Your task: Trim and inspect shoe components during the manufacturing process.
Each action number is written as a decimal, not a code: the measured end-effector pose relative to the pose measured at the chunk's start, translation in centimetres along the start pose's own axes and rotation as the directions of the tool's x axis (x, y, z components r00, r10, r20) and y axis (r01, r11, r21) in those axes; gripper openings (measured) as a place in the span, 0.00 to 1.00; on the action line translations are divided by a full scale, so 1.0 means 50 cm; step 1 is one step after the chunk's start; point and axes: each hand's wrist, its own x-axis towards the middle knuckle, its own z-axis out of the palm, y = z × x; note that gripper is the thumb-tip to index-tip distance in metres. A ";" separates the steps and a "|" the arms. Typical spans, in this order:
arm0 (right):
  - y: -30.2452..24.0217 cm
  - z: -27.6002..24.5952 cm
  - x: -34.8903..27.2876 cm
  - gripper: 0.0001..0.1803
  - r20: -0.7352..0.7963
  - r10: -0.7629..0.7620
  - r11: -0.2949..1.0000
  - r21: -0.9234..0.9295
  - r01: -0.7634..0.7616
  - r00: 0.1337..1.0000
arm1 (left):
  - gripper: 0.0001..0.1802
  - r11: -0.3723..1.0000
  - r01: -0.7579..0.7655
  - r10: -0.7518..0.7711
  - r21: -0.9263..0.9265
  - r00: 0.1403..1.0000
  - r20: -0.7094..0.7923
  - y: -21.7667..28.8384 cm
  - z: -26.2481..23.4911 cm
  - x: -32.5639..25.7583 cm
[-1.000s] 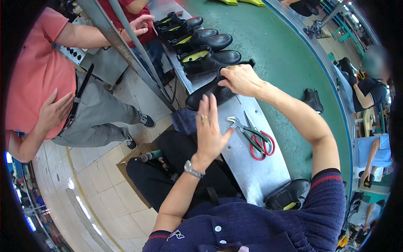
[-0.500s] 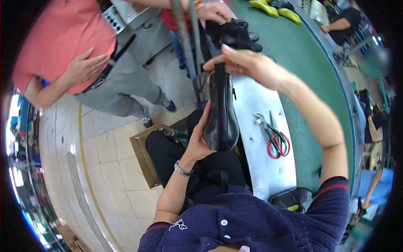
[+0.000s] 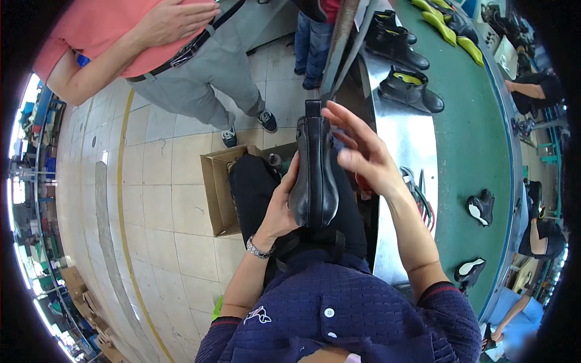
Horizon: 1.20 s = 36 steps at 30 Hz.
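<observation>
A black leather ankle boot (image 3: 315, 187) stands upright over my lap, its back seam facing me and a pull loop (image 3: 313, 109) rising from the top. My left hand (image 3: 281, 209) is wrapped around its left side, low down. Just right of the boot's top, my right hand (image 3: 366, 154) is open with its fingers apart; whether the fingertips touch the leather I cannot tell. Behind my right wrist, pincers (image 3: 407, 176) and red-handled scissors (image 3: 428, 215) lie partly hidden on the metal bench (image 3: 387, 254).
More black boots (image 3: 411, 91) stand at the bench's far end. A green conveyor belt (image 3: 454, 145) with shoes runs along the right. An open cardboard box (image 3: 213, 187) sits by my left leg. A metal post (image 3: 342, 48) and a person in a coral shirt (image 3: 121, 30) are ahead.
My right hand has come down from above the boot to its right side. The view has shifted, showing more of the belt. The other person's hand no longer shows at the far boots.
</observation>
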 end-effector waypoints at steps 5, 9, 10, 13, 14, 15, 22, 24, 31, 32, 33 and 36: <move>0.025 0.051 -0.036 0.45 0.107 0.207 0.978 0.019 -0.210 0.973 | 0.63 0.939 0.064 -0.072 0.338 0.997 0.009 -0.013 -0.049 -0.068; 0.069 0.049 -0.047 0.30 0.297 0.432 0.897 -0.047 -0.439 0.852 | 0.65 0.910 0.213 -0.223 0.355 0.975 -0.012 -0.044 -0.027 -0.131; 0.078 0.051 -0.052 0.30 0.298 0.447 0.889 -0.042 -0.456 0.843 | 0.66 0.911 0.271 -0.265 0.311 0.962 -0.062 -0.055 -0.018 -0.142; 0.088 0.048 -0.055 0.18 0.303 0.401 0.915 -0.177 -0.363 0.864 | 0.69 0.901 0.329 -0.325 0.283 0.944 -0.062 -0.081 -0.014 -0.157; 0.091 0.048 -0.051 0.18 0.287 0.413 0.909 -0.183 -0.374 0.864 | 0.68 0.902 0.324 -0.318 0.285 0.946 -0.067 -0.080 -0.011 -0.153; 0.093 0.054 -0.044 0.17 0.319 0.398 0.916 -0.189 -0.354 0.860 | 0.68 0.900 0.329 -0.312 0.287 0.944 -0.104 -0.081 -0.008 -0.162; 0.123 0.081 -0.056 0.33 -0.122 0.243 0.961 -0.108 -0.256 0.962 | 0.58 0.913 0.370 -0.301 0.173 0.896 -0.327 -0.006 -0.074 -0.124; 0.159 -0.001 -0.108 0.31 -0.328 0.062 0.793 -0.558 -0.246 0.943 | 0.47 0.966 0.238 -0.185 0.098 0.906 -0.381 0.013 -0.136 -0.131; 0.225 -0.224 -0.406 0.31 -0.629 0.155 -0.057 -0.776 -0.629 0.762 | 0.28 0.869 0.480 -0.477 -0.120 0.748 -0.461 0.081 -0.226 -0.073; 0.224 -0.235 -0.403 0.31 -0.631 0.205 -0.039 -0.769 -0.638 0.748 | 0.28 0.829 0.554 -0.528 -0.073 0.734 -0.428 0.090 -0.223 -0.057; 0.219 -0.246 -0.396 0.30 -0.639 0.273 0.020 -0.743 -0.669 0.719 | 0.30 0.802 0.597 -0.561 -0.030 0.735 -0.380 0.090 -0.221 -0.040; 0.220 -0.299 -0.393 0.29 -0.721 0.411 0.240 -0.505 -0.829 0.558 | 0.36 0.789 0.615 -0.586 0.001 0.753 -0.299 0.088 -0.184 0.023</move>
